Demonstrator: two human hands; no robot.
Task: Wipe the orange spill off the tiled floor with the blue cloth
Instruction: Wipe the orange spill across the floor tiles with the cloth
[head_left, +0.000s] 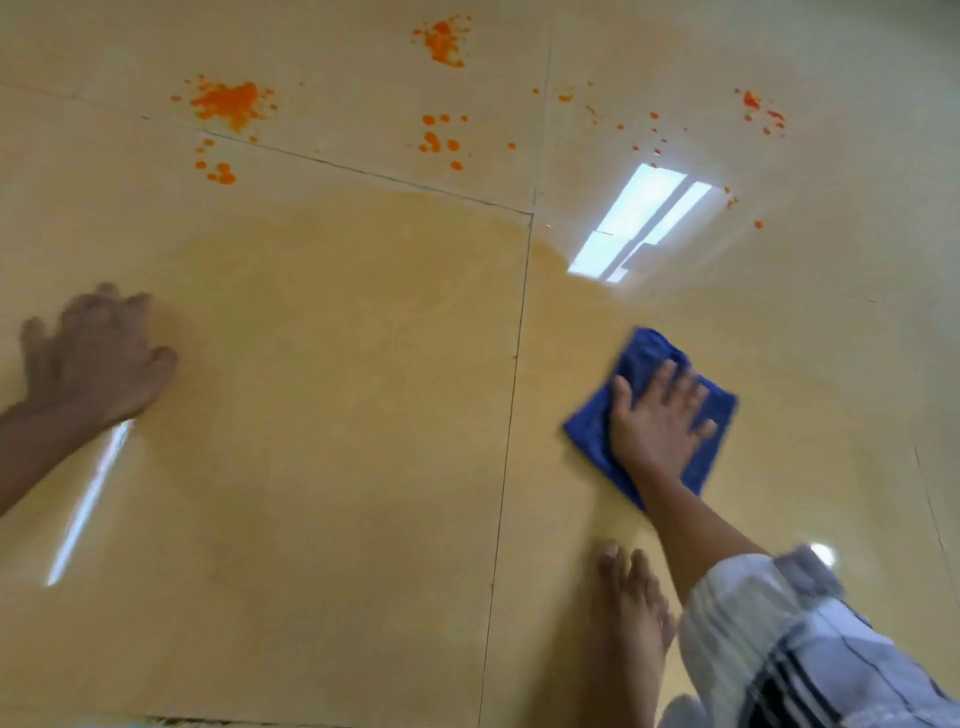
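My right hand (657, 415) lies flat with fingers spread on top of the folded blue cloth (644, 348), pressing it against the beige tiled floor (337, 415) at centre right. My left hand (98, 353) rests on the floor at the left, fingers apart, holding nothing. Orange splashes lie across the far tiles: one large blot (228, 104) at upper left, another blot (444, 41) at the top centre, small drops (439, 140) in the middle, and scattered specks (763, 109) at upper right. A faint damp, yellowish film covers the tile between my hands.
My bare foot (631, 613) stands on the floor just below the cloth, beside my knee in striped fabric (789, 649). Dark grout lines (514, 374) cross the floor. A bright window reflection (644, 218) shines above the cloth.
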